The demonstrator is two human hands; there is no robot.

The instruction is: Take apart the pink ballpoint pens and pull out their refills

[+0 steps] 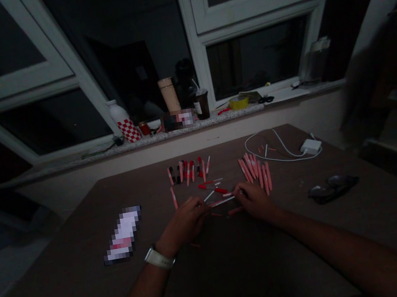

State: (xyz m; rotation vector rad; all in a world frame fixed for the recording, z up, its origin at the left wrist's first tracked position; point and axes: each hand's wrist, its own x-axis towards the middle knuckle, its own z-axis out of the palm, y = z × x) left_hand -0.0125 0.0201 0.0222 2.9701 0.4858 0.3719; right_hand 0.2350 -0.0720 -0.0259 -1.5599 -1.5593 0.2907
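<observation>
Forearms (320, 239) span my bench (244, 283) | white rod (224, 201) inward of the far edge, near its middle | right fingers (239, 191) look clamped on its end; left fingers (198, 206), can't tell | best held straight, lightly

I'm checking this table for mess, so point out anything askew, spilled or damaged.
Nothing looks clearly spilled or damaged in this dim light. In the middle of the table, a red piece and a white stick lie askew, pointing different ways; that looks odd beside the pink pens bunched together on the right.
</observation>
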